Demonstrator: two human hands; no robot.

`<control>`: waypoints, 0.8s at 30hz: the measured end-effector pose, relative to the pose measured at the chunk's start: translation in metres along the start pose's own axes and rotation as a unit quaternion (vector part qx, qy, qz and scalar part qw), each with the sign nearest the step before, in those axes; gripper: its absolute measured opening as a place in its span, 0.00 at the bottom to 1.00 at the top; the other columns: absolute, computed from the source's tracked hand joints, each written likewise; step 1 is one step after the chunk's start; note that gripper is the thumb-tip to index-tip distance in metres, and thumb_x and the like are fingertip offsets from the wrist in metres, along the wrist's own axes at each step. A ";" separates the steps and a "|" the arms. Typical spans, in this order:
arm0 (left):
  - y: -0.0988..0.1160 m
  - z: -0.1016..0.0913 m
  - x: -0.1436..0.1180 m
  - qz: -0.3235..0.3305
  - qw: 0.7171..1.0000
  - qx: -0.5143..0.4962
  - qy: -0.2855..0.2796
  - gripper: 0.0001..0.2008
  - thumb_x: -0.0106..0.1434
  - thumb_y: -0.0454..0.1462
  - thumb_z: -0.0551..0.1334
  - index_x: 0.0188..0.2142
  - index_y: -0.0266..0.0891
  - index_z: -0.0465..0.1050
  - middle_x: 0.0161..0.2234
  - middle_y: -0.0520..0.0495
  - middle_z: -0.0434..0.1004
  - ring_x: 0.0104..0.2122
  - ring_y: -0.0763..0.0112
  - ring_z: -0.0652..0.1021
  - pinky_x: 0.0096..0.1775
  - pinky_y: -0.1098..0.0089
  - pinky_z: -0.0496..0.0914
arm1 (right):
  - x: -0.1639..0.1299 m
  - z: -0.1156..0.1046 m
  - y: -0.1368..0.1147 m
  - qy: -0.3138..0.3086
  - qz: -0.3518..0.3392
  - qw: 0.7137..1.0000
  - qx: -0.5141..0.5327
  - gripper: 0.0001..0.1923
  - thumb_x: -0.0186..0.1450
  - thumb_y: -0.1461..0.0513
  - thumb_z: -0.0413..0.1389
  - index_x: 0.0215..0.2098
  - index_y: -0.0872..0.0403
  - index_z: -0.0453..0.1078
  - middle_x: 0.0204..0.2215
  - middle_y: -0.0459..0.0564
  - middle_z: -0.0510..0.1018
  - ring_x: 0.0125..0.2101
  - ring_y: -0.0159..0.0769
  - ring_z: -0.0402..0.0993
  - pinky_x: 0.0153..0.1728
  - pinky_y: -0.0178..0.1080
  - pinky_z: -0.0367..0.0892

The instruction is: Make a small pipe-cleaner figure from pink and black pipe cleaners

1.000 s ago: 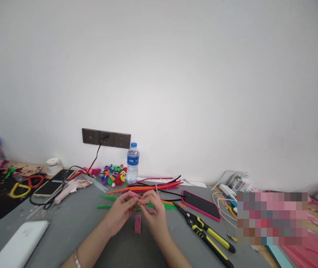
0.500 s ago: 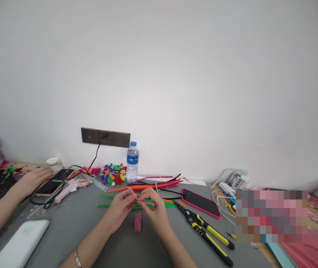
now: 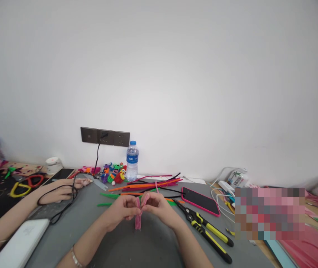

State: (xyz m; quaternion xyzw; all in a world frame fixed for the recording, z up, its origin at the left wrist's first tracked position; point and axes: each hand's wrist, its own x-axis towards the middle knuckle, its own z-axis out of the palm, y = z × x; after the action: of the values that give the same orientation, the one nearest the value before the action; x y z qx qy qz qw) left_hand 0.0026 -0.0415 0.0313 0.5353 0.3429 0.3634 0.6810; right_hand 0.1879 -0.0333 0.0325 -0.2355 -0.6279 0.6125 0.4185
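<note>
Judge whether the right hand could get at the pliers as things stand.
Probably yes, once it lets go. The pliers lie on the table just right of the right hand, with nothing between them. But that hand, with the left hand, is now pinching a pink pipe cleaner.

A grey worktable point(image 3: 147, 253) strewn with craft supplies: orange, green, pink and black pipe cleaners point(image 3: 150, 186), yellow-handled black pliers point(image 3: 206, 232), a pink-cased smartphone point(image 3: 200, 201), a clear plastic water bottle point(image 3: 132, 160) and a white rectangular box point(image 3: 19, 243)
</note>
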 end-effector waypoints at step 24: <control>-0.011 -0.001 0.012 0.148 0.949 0.206 0.189 0.06 0.49 0.38 0.69 0.27 0.39 0.78 0.23 0.51 0.75 0.22 0.70 0.68 0.26 0.73 0.59 | 0.008 -0.010 0.025 0.144 0.031 0.988 0.044 0.15 0.54 0.55 0.66 0.28 0.55 0.68 0.24 0.45 0.78 0.26 0.33 0.74 0.29 0.35 0.64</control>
State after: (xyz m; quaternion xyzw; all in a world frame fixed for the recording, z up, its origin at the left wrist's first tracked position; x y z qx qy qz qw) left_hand 0.0096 -0.0322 0.0197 0.6303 0.4492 0.4761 0.4175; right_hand 0.1869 -0.0177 0.0093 -0.3220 -0.5256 0.6124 0.4951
